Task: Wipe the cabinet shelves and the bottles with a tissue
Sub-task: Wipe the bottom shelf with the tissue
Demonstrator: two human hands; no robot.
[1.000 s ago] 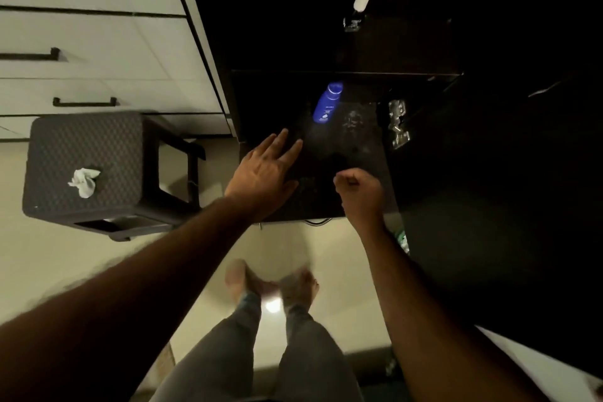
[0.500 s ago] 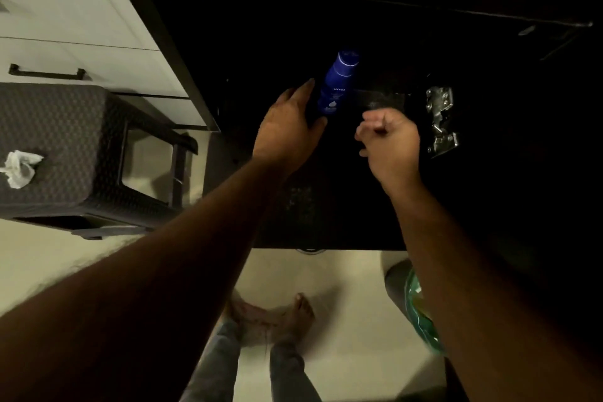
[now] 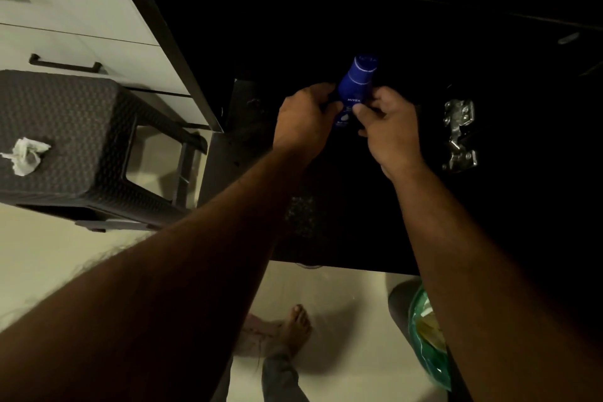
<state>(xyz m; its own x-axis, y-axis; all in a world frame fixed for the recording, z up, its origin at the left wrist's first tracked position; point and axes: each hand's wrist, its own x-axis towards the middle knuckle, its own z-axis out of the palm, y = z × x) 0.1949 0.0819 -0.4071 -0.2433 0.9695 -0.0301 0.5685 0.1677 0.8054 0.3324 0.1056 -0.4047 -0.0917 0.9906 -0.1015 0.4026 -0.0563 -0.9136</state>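
A blue Nivea bottle [image 3: 356,81] stands in the dark open cabinet over a black shelf [image 3: 342,232]. My left hand [image 3: 301,117] is wrapped around its lower left side. My right hand [image 3: 388,124] grips its lower right side with the fingers curled. The bottle's base is hidden between both hands. A crumpled white tissue [image 3: 26,155] lies far to the left on a dark woven stool [image 3: 75,127], out of both hands.
White drawers with black handles [image 3: 65,65] run behind the stool. A metal door hinge [image 3: 458,134] shines at the right of the cabinet. A green plastic bag [image 3: 424,336] sits on the floor at lower right. My bare foot [image 3: 293,330] is on the pale floor.
Both hands reached forward into the cabinet and closed on the blue bottle from each side. The camera moved in closer to the shelf.
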